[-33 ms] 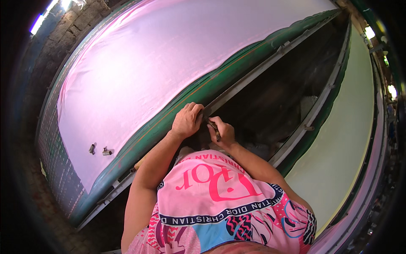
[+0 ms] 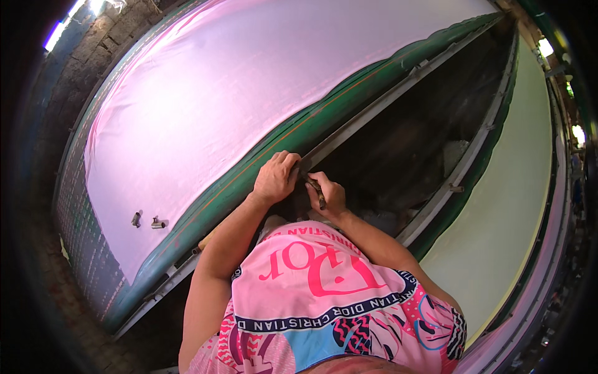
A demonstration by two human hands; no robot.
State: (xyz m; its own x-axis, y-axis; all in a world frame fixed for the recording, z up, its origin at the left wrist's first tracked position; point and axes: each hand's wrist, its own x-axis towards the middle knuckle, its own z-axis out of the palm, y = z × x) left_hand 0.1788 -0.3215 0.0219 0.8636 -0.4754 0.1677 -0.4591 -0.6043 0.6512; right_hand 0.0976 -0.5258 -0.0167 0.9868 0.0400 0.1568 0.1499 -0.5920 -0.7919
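Note:
My left hand [image 2: 276, 177] is closed at the grey metal rail [image 2: 339, 138] along the table's near edge. Its fingertips curl over the rail, and whatever they grip is hidden. Just to its right, my right hand [image 2: 330, 195] is wrapped round a dark, worn metal hand tool [image 2: 321, 199] that looks like a wrench or pliers. The tool's far end meets the rail beside my left fingers; its tip is too dark to make out. Two small silvery metal cylinders [image 2: 158, 223] lie on the pink-white cloth [image 2: 205, 118] to the left.
Under the cloth is a long table with a rounded green edge [image 2: 286, 142]. A dark gap [image 2: 405, 140] separates it from a second long table [image 2: 498, 243] with a pale top on the right. A small bracket [image 2: 456, 188] juts from that table's rail. A brick wall [image 2: 106, 43] stands at far left.

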